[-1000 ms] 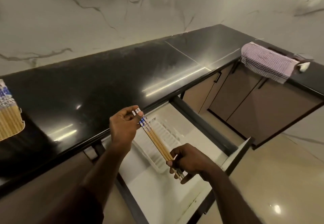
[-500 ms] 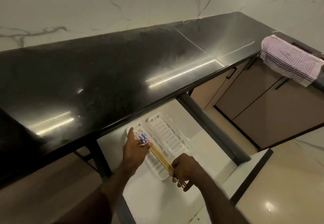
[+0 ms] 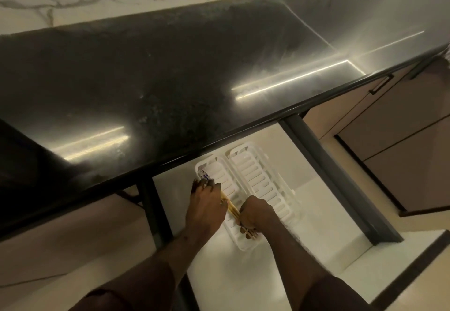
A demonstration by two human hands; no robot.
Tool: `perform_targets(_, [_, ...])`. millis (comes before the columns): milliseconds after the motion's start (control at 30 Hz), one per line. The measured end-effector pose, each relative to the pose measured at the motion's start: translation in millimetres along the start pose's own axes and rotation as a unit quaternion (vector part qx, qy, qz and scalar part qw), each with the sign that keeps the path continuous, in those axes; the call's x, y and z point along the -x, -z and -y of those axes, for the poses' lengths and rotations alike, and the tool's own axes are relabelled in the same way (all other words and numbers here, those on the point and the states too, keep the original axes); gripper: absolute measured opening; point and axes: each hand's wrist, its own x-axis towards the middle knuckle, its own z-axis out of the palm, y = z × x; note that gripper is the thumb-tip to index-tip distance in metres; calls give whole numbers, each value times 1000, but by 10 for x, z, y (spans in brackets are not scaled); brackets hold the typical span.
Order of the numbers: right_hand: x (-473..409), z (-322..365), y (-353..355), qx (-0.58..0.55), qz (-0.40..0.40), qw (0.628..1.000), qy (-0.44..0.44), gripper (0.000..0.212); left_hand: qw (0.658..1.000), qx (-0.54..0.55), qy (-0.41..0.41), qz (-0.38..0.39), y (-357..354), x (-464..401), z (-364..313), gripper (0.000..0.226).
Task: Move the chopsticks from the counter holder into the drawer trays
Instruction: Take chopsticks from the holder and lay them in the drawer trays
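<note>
A small bundle of wooden chopsticks (image 3: 230, 207) with blue and white tops lies low in the left white slotted tray (image 3: 219, 175) inside the open drawer (image 3: 316, 201). My left hand (image 3: 203, 207) grips the bundle near its patterned tops. My right hand (image 3: 255, 214) is closed around the thin ends at the near end of the tray. A second white slotted tray (image 3: 255, 179) sits right beside the first and holds nothing. The counter holder is out of view.
The black glossy countertop (image 3: 194, 79) overhangs the far part of the drawer. The drawer's dark right side rail (image 3: 341, 181) runs toward me. Brown cabinet doors (image 3: 401, 140) with dark handles stand to the right. Pale floor lies at the bottom right.
Both hands have lowered the chopstick bundle from above the drawer down into the left tray. The view has tilted down, so the holder and the striped towel have left the frame.
</note>
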Motion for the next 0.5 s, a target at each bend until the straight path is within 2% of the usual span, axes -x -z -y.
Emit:
perform_targets(200, [-203,-24,-238,29,22,999,11,22,983,-149,-67,85,-75,1,-29,55])
perform_targets(500, [-144,-112,-427,78,-58,995,23,31,935,-277,-131,179,-186,-113,-54,60])
